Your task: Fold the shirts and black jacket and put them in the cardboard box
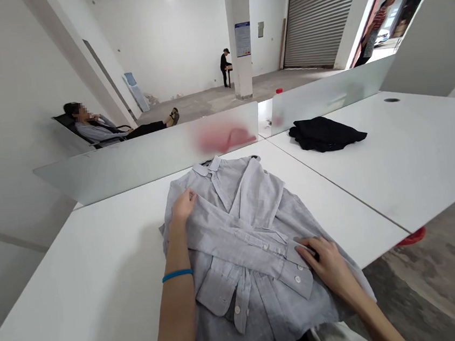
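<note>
A light grey button-up shirt (251,206) lies front up on the white table, its collar toward the far side. Both sleeves are folded across the chest, with the cuffs and their white buttons showing near the lower middle. My left hand (184,203) pinches the sleeve fabric near the shoulder on the left; a blue band circles that wrist. At the right, my right hand (324,262) has thumb and fingers closed at the edge of a cuff. The shirt's hem hangs over the near table edge.
Frosted dividers (153,162) run along the table's back. A folded black garment (326,133) lies on the adjoining table (420,145). Something red (413,236) shows below the table edge. Beyond are a person reclining in a chair (96,124), another standing, and one at the doorway.
</note>
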### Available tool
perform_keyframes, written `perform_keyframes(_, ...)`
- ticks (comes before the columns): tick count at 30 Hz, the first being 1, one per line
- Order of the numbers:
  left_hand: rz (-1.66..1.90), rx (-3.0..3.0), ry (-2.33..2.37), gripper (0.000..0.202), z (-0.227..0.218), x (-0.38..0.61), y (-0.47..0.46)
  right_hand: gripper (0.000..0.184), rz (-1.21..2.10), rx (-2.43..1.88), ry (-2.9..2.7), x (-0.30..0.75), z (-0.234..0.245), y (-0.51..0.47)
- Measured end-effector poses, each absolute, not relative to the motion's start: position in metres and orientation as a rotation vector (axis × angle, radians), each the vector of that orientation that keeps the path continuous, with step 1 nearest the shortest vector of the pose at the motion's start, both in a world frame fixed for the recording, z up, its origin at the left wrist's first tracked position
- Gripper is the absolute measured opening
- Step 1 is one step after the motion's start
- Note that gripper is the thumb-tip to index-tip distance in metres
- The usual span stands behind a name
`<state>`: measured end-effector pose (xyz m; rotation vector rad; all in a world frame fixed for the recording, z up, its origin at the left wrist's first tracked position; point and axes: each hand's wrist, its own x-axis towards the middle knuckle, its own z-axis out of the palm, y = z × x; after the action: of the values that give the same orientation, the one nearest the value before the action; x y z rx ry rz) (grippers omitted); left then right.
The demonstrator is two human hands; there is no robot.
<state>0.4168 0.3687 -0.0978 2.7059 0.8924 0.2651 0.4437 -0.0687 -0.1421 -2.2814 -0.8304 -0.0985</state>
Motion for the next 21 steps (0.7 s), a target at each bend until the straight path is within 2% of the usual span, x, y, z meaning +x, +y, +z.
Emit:
perform_keyframes(4,0.436,2.714,0.935,0.028,-0.103,0.425,0.363,0.038,0.017,-2.227,-0.598,0.440,-0.137,-0.071)
perform_keyframes(9,0.496,2.766,0.870,0.041,-0.119,0.433,0.356,0.035,-0.072,-2.195,-0.498,0.438,-0.142,-0.072)
perform_keyframes(14,0.358,2.843,0.793,0.054,-0.136,0.438,0.352,0.039,-0.425,-2.254,-0.778,0.439,-0.147,-0.068)
perform_keyframes(21,0.328,2.873,0.876,0.055,-0.136,0.440,0.358,0.047,-0.535,-2.529,-1.131,0.441,-0.163,-0.058)
